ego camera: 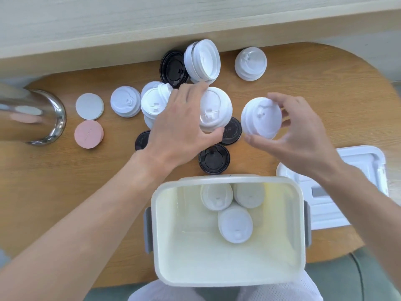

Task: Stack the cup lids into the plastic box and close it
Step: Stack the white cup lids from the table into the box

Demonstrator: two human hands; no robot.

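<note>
Gathering white cup lids over a wooden table (65,192), one stack in each hand.

The left hand (180,129) curls its fingers (195,88) and thumb round a white lid stack (216,107) amid the loose white and black lids; the right hand (301,131) holds a second lid stack (261,118) between thumb and bent fingers, lifted and tilted. The open plastic box (165,213) sits nearest the person with three white lids (235,224) inside; the box cover (351,192) lies just to its right.
</note>
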